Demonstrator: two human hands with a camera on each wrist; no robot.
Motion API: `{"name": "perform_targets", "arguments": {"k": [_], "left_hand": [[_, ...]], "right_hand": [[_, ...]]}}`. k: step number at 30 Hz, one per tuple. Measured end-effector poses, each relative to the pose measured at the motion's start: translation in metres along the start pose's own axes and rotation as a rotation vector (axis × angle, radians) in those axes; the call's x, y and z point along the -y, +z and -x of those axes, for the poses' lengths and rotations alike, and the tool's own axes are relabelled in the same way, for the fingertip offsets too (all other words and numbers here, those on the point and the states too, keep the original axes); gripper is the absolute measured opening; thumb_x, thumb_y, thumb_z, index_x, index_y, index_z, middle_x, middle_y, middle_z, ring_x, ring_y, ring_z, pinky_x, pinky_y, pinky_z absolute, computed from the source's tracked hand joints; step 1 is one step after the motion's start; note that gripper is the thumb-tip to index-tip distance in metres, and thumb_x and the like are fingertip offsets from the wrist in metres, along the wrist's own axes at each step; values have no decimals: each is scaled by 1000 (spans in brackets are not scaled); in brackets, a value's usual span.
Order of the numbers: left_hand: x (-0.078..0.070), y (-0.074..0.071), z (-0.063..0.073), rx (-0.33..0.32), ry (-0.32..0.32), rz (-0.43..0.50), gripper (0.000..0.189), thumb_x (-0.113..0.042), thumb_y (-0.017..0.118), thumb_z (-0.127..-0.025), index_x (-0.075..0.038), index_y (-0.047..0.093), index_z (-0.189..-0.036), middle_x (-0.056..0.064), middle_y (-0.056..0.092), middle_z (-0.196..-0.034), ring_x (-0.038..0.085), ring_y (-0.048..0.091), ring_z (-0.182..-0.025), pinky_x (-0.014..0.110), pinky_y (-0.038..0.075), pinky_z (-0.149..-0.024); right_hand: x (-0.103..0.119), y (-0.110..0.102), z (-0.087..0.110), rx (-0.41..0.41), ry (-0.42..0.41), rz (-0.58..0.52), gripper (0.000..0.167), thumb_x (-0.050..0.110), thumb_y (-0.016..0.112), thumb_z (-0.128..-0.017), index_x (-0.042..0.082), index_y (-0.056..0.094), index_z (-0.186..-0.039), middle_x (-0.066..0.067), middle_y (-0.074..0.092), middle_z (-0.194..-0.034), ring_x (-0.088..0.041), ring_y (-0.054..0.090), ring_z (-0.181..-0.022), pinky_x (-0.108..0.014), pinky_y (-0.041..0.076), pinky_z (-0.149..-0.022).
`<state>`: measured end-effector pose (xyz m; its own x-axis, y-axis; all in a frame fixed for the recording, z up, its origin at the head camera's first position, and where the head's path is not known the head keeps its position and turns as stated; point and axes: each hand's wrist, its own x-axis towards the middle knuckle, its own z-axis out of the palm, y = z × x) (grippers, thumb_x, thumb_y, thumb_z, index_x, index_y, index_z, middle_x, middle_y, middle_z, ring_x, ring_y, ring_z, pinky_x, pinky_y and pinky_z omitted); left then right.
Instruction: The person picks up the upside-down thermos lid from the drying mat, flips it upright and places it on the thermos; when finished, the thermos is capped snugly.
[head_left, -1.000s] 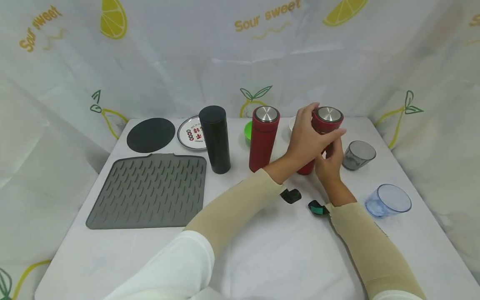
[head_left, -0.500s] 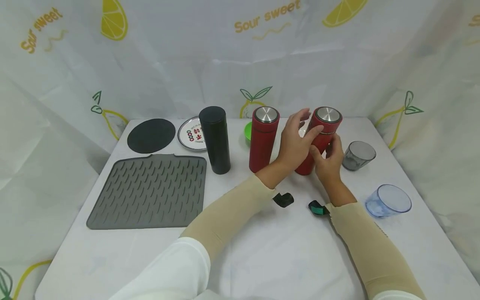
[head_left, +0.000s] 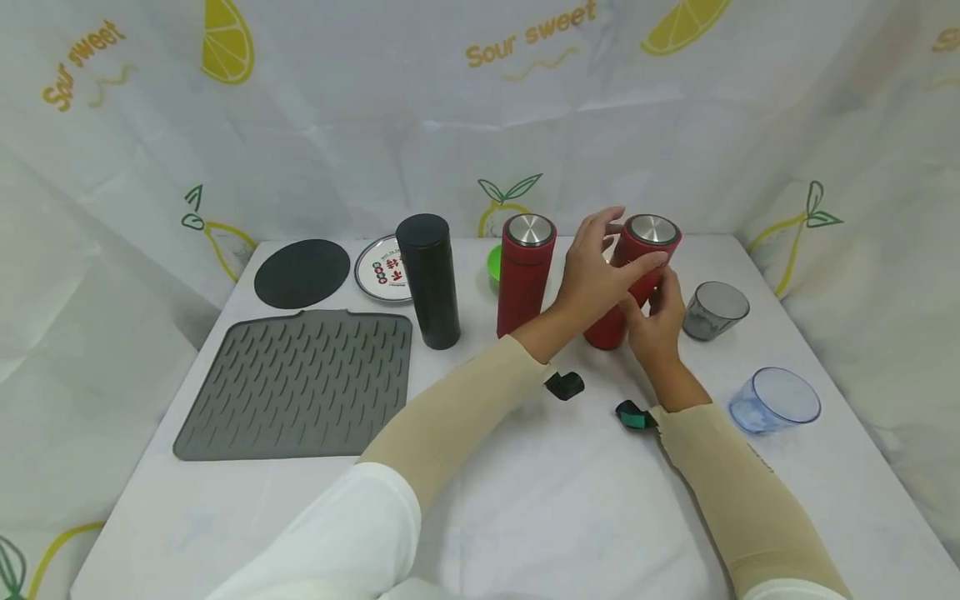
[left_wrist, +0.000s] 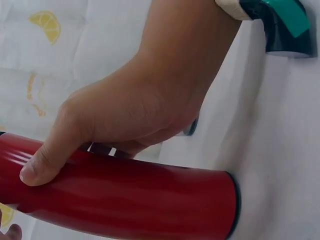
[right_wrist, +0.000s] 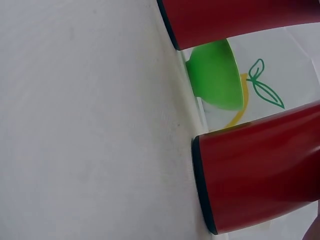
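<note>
A red thermos (head_left: 604,330) with a silver-topped lid (head_left: 652,229) stands upright toward the back right, tilted slightly if at all. My right hand (head_left: 658,329) holds its body from the right, the thumb lying along the red side in the left wrist view. My left hand (head_left: 592,271) is at the top from the left, thumb across the front near the lid and a finger at the lid's left side. Its other fingers are partly hidden. A second red thermos (head_left: 525,283) stands to the left, and a black thermos (head_left: 431,287) is farther left.
A grey tumbler (head_left: 715,311) and a blue tumbler (head_left: 775,402) stand on the right. On the left lie a grey ridged mat (head_left: 300,383), a black round mat (head_left: 302,273) and a printed round lid (head_left: 382,268). A green bowl (right_wrist: 215,75) sits behind the red thermoses.
My left hand loosened from the lid and drew back left, then came up to it again. The held thermos has shifted slightly left. My right hand keeps its hold.
</note>
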<state>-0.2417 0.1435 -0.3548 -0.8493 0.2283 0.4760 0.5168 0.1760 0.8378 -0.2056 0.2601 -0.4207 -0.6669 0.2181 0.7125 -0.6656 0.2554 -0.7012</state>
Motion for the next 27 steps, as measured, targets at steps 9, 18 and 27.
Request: {"name": "perform_targets", "arguments": {"k": [9,18,27], "left_hand": [[1,-3,5,71,-20,53,71,-35,69,-91,-21,33,-150,-6,54,-136,-3,46,-122,22,39,-101],[-8,1,-1,27,-100,-168,90,-51,75,-80,-22,27,-150,-13,37,-142,-2,41,-120,21,45,-93],[2,-6,13,57,14,-13,78,-35,71,-89,-16,28,-151,-4,53,-138,-3,42,-126,25,34,-106]], "right_hand": [[0,1,3,3,13,17,62,34,75,-86,2,51,-134,-1,56,-122,-18,52,-111,-28,44,-98],[4,1,4,20,26,56,58,28,72,-89,-1,50,-134,0,55,-122,-16,51,-110,-27,43,-98],[5,0,3,13,-1,58,60,29,72,-88,-3,49,-133,0,55,-122,-17,52,-111,-26,44,-97]]}}
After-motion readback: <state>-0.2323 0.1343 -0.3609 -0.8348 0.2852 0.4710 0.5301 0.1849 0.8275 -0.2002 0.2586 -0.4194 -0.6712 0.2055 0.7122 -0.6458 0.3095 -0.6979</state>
